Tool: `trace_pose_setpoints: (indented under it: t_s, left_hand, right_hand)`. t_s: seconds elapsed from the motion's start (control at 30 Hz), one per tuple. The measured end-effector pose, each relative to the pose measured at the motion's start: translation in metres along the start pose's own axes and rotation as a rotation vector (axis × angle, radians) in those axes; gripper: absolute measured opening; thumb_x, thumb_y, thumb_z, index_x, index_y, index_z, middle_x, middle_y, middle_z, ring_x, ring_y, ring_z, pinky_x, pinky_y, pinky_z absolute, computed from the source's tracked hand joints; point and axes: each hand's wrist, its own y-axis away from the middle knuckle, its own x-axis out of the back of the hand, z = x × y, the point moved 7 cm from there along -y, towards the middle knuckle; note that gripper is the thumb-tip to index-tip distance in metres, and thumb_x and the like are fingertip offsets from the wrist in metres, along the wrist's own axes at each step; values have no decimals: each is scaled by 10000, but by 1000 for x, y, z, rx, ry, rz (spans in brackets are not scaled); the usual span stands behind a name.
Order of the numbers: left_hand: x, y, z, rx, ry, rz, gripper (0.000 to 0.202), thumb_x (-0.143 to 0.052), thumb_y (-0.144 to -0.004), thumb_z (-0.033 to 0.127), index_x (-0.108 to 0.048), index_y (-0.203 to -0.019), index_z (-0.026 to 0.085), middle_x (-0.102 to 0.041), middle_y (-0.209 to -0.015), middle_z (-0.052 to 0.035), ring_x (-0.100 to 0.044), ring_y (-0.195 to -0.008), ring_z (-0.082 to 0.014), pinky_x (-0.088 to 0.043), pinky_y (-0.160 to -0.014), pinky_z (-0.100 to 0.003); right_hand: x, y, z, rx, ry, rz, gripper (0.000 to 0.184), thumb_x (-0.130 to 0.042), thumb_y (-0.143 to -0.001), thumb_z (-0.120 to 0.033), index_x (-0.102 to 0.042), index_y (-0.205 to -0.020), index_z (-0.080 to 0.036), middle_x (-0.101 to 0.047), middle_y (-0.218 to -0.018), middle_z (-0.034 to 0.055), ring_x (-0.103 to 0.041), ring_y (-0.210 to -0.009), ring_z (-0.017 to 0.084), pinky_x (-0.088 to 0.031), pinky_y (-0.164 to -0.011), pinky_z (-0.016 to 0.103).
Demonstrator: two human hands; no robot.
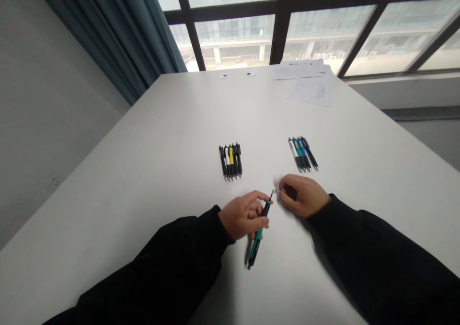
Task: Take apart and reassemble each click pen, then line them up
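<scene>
My left hand [244, 214] is closed around a green and black pen [258, 236], held at a slant with its clicker end toward me. A thin dark refill tip [270, 196] sticks out of the pen's far end. Just beyond that tip is a small silvery, clear-looking piece [274, 191], pinched at the fingertips of my right hand [302, 195]. It looks like the pen's tip cone, but it is too small to be sure. The two hands are close together, with a narrow gap between the piece and the pen.
A row of several pens [231, 162], black, white and yellow, lies ahead to the left. Another row of several pens [302, 153], white, green, blue and black, lies ahead to the right. Paper sheets [311, 87] rest at the far edge of the white table [179, 123], near the window.
</scene>
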Motion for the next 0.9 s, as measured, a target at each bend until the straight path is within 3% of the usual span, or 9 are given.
trace_pose_setpoints:
  t_s: [0.73,0.9]
  left_hand:
    - [0,-1,-2,-6,6,2,449,-725,-754,224,-474,-1122,168,-596,-692,31,-614,-457,-104,-481,-387,-161]
    - [0,0,-1,-11,11,10,445,-725,-760,231,-472,-1121,167,-599,-690,30,-617,-462,-107,-493,-394,-169]
  right_hand:
    - [1,2,-1,38,-31,17,119,-588,-749,-179,-607,-866,-168,-560,-663,-2,-497,-582,138,-375,-583,267]
    - [26,9,-8,94,-233,278,46,-582,-766,-164,-568,-809,-169,-490,-668,-12,-417,-513,103,-354,-507,246]
